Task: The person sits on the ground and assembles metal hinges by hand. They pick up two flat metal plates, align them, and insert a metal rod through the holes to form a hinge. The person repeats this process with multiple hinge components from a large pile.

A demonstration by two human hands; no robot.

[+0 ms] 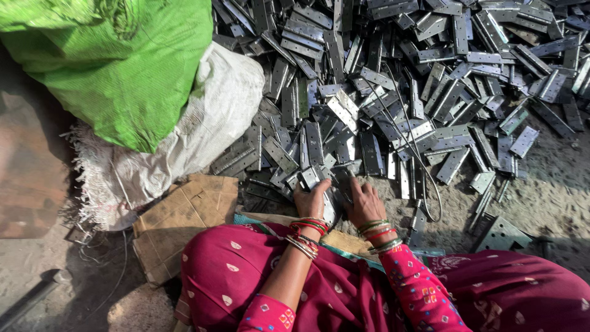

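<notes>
A large pile of grey metal hinges covers the floor in front of me. My left hand, with red and gold bangles at the wrist, grips a shiny hinge at the near edge of the pile. My right hand, also bangled, lies close beside it with its fingers closed over a darker hinge. The two hands almost touch, and a bright metal piece shows between them. My knees in magenta patterned cloth fill the bottom of the view.
A stuffed green sack lies on a white woven sack at the left. Torn cardboard pieces lie by my left knee. A thin wire loop runs across the hinges. A dark metal bar lies at bottom left.
</notes>
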